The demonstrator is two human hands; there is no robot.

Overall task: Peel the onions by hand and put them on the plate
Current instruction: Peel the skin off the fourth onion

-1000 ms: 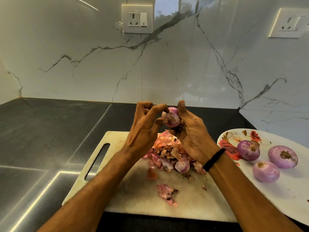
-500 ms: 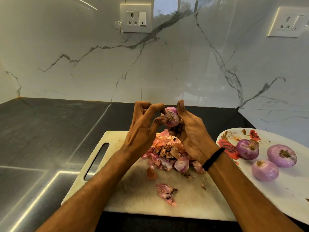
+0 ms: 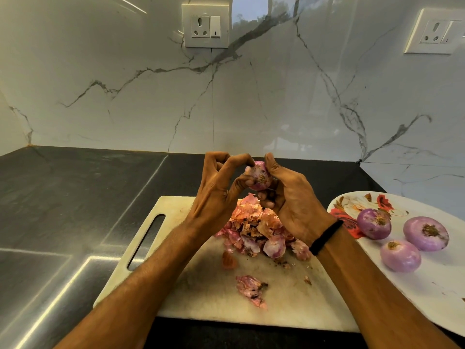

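Dark worktop (image 3: 63,197), far left of the fingers. A pale cutting board (image 3: 201,298) lies on it, below both hands, with its handle slot to the left.

Left hand (image 3: 216,195): raised above the board. Forefinger and thumb are bent towards each other, and their tips pinch the left side of the onion (image 3: 260,175). The other fingers (image 3: 214,157) are curled behind, off the onion.

The onion is held in the air between the two sets of fingertips, root end towards the camera, with a pale purple skin partly on.

Right hand (image 3: 292,205): thumb pressed on the onion's upper right, remaining fingers curled under and behind it, cupping it. Black band (image 3: 325,237) at the wrist.

Straight below the fingers a heap of skins (image 3: 256,230), pink and papery orange, rests on the board. Below that, apart from the heap, lies a loose scrap of skin (image 3: 251,289).

Right of the fingers and lower, a white flowered plate (image 3: 427,293) sits on the worktop beside the board. Three peeled onions sit on it: one (image 3: 374,224) nearest the right wrist, one (image 3: 425,233) further right, one (image 3: 400,255) in front of the pair.
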